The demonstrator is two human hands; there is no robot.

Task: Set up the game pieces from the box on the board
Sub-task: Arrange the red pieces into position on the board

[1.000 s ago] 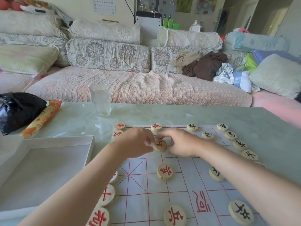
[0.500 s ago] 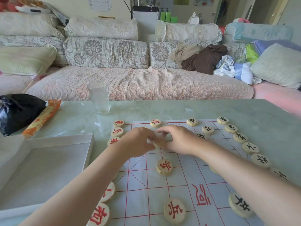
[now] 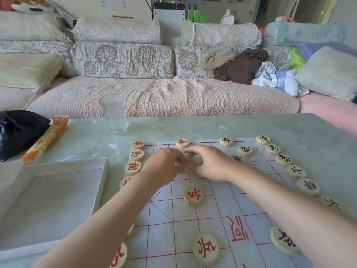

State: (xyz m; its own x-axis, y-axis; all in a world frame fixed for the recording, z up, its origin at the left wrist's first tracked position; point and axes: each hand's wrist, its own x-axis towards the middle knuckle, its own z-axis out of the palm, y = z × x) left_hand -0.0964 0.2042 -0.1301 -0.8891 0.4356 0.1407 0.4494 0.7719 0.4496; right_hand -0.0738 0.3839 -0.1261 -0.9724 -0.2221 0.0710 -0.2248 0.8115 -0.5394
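On the far part of the board [image 3: 212,229], the left hand [image 3: 164,163] and right hand [image 3: 210,163] meet, fingers pinched narrow on one wooden piece [image 3: 188,165]. At left lies the white box [image 3: 58,190], near the table edge.

Piece [image 3: 188,165] between both hands [image 3: 209,163] mostly covered, its face unreadable, left forearm hiding pieces on the board's left edge [image 3: 125,182], right forearm covering one [image 3: 251,198], bottom-left piece [image 3: 118,257] cut off.
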